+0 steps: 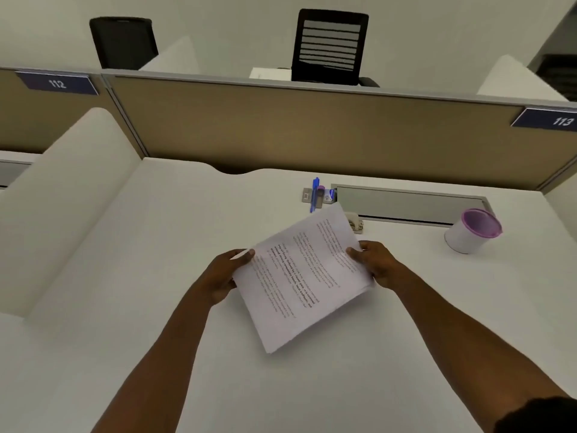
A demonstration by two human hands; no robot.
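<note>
A thin stack of printed white paper sheets is held tilted over the middle of the white desk. My left hand grips the stack's left edge, thumb on top and fingers underneath. My right hand grips the right edge the same way. The sheets carry lines of black text, one line in bold.
A blue pen, a purple-capped item and a small stapler lie behind the paper by the grey cable tray. A white cup with a purple rim stands at right. A tan partition closes the back; a white divider stands at left.
</note>
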